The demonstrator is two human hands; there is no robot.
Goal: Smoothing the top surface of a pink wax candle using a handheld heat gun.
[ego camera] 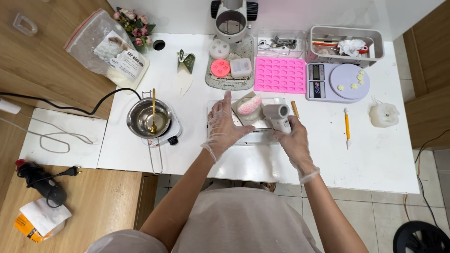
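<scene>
My forearms come up from the bottom edge, both hands in thin clear gloves. My right hand (294, 140) has its grip closed around the handle of a white heat gun (277, 115), whose nozzle points left at a pink-and-white flower-shaped piece (250, 104) sitting in a small pale dish (248, 115). My left hand (224, 125) lies flat and open, fingers spread, holding nothing, its palm on the white tray (253, 137) just beside that dish. The tray sits near the middle of the white table (365, 159).

To the left of my hands a steel melting pot (147, 118) stands on a small hot plate, a gold spoon upright in it. Behind the tray lie a pink silicone mould (280, 75) and a lilac kitchen scale (337, 82). A yellow-handled tool (347, 127) lies well to the right, near a white wax lump (384, 115).
</scene>
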